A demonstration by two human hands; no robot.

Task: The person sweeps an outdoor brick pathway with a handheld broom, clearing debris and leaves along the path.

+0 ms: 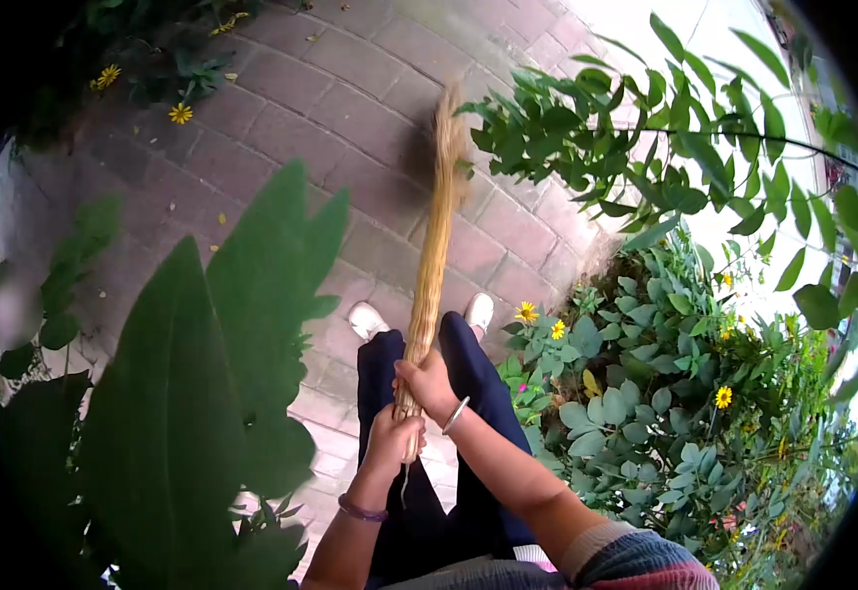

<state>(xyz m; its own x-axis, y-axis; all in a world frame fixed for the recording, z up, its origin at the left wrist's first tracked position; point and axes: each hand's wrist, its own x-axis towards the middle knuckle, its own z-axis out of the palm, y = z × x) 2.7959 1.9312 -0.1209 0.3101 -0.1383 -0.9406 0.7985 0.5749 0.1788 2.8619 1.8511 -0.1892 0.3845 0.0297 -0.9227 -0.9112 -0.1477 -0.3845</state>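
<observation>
A long straw-coloured broom (434, 246) extends away from me over the brick paving, its bristly far end blurred above the ground. Near its bottom end, my left hand (392, 438), with a dark bangle on the wrist, is wrapped round the handle. Just above it and to the right, my right hand (429, 383), wearing a silver bangle, also grips the handle. A thin string hangs from the handle's near end, over my dark trousers.
Large leaves (173, 393) rise close on the left. A leafy branch (684, 138) reaches in from the right near the broom's far end. Bushes with yellow flowers (645, 393) border the paving (281, 98) on the right. White shoes (368, 320) stand beyond my knees.
</observation>
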